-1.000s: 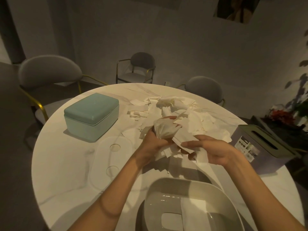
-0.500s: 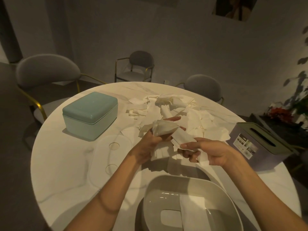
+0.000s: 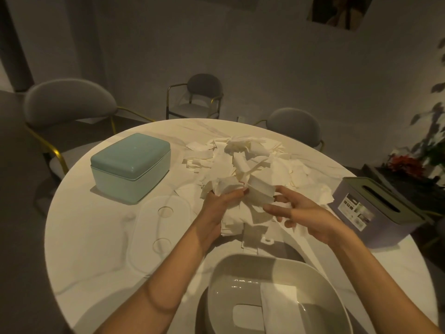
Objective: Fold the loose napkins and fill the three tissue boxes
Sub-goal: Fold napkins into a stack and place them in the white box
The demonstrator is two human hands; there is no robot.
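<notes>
A heap of loose white napkins (image 3: 243, 157) covers the middle of the round marble table (image 3: 81, 239). My left hand (image 3: 216, 206) grips a crumpled bunch of napkins (image 3: 224, 186) above the heap, its thumb pinning a flat folded napkin (image 3: 261, 192). My right hand (image 3: 303, 213) hovers at that napkin's right edge with fingers spread and thumb near the paper. Three boxes stand around: a teal box (image 3: 131, 165) with its lid on at left, a purple box (image 3: 375, 210) with a slotted green lid at right, and an open white box (image 3: 231, 273) nearest me holding a folded napkin (image 3: 279, 309).
A white lid (image 3: 159, 227) lies flat on the table left of my forearm. Grey chairs (image 3: 69, 102) with gold frames ring the far side of the table. A plant with red flowers (image 3: 404, 162) stands at the right.
My right hand has loosened its pinch on the folded napkin and spread its fingers. The left hand keeps its grip on the crumpled bunch, shifted slightly away from me.
</notes>
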